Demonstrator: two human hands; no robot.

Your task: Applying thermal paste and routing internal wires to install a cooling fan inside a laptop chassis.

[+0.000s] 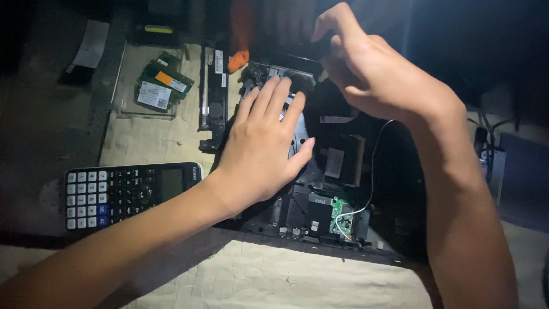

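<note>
- Left hand [264, 150] lying flat on opened laptop chassis [343, 189], fingers spread a bit, holding nothing.
- Right hand [366, 68] hovering over chassis' far edge, fingers curling round dark tool handle [320, 47]; tip hidden.
- Calculator [130, 193] sitting left of chassis; RAM sticks [163, 86] lying farther back.

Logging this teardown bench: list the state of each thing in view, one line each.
laptop: opened up, circuit boards and a white wire exposed
left hand: flat, palm down on the laptop
right hand: closed on a dark tool
calculator: lying face up, screen blank
memory modules: out, loose on the cloth
</note>
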